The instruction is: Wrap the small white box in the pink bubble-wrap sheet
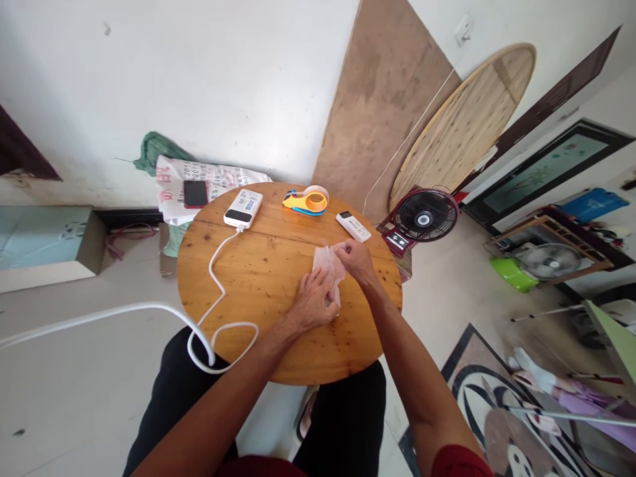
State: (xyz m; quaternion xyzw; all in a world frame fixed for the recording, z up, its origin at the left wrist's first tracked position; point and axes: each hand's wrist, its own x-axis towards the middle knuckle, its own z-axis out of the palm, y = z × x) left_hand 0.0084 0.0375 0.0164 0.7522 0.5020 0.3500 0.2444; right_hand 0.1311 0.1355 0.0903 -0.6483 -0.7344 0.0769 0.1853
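A small pale pink, see-through bag or sheet [325, 264] lies on the round wooden table [258, 278]. My left hand [313, 305] rests on its near end with fingers curled over it. My right hand [354, 257] pinches the far right edge of the same sheet between thumb and fingers. Both hands sit at the right of the tabletop.
On the far side of the table lie a white power bank [243, 208] with a white cable [218, 285], an orange and blue tape dispenser [307, 200] and a white remote [353, 226]. A red phone [195, 193] lies on a printed sack. A fan [423, 216] stands right.
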